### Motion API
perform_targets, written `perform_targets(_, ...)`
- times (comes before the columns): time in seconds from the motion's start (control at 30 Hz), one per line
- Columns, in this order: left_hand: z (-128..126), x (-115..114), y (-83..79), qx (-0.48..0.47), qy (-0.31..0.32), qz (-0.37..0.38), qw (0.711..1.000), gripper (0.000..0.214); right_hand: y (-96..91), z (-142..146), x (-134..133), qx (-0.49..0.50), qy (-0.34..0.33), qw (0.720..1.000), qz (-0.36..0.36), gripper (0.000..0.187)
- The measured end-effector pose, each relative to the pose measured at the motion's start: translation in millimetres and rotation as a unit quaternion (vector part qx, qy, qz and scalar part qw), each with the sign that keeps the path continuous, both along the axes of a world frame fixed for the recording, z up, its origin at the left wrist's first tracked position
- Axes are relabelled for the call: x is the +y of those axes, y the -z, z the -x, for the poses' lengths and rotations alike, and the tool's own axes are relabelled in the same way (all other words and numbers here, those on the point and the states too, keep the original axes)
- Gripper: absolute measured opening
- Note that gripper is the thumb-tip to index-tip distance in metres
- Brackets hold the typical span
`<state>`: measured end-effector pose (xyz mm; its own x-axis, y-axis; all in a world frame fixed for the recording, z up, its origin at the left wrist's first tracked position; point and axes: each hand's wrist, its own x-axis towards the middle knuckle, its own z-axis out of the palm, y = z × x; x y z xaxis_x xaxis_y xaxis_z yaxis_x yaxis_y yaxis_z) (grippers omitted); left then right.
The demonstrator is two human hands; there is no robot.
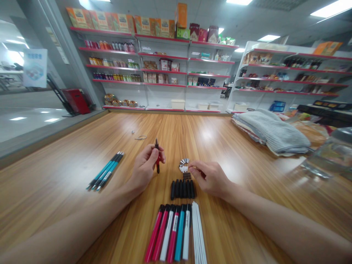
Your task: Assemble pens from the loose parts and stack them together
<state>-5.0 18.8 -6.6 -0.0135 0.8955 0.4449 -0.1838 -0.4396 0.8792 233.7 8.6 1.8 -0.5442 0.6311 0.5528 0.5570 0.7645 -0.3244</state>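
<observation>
My left hand (145,167) is closed around a red and black pen (157,158), held nearly upright with its black tip pointing up. Over the small parts, my right hand (213,178) has thumb and fingers drawn together; whatever is at the fingertips is too small to make out. Beside those fingertips lie silvery cone tips (184,161), small white pieces (182,169) and small dark pieces that may be springs (187,176). Closer to me is a row of black grips (182,189). Below them lie red, white and blue pen barrels (166,234) next to thin white refills (199,234).
Several blue and black pens (106,171) lie together at the left. A thin loop (140,137) and a tiny shiny piece (132,132) sit farther back. Folded cloths (271,130) and a clear container (330,154) occupy the right side. Stocked shelves (162,86) stand beyond the table.
</observation>
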Motion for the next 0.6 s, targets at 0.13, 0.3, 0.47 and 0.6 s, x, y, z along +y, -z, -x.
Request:
perform_targets(0.13, 1.1, 1.7, -0.9, 0.009, -0.014, 0.0, 1.0, 0.018, 1.8, -0.7, 0.6, -0.008, 0.005, 1.0, 0.004, 0.019)
perform_targets(0.3, 2.2, 4.6, 0.1, 0.007, -0.035, 0.0, 0.999, 0.02, 1.5, -1.6, 1.0, -0.012, 0.008, 1.0, 0.003, 0.02)
perform_targets(0.47, -0.1, 3.3, 1.0, 0.021, -0.023, -0.005, 1.0, 0.02, 1.4, -1.4, 1.3, -0.009, 0.005, 1.0, 0.004, 0.02)
perform_targets(0.6, -2.2, 1.7, 0.5, 0.022, -0.021, -0.008, 1.0, 0.021, 1.1, -1.1, 0.7, -0.006, 0.006, 1.0, -0.001, 0.02)
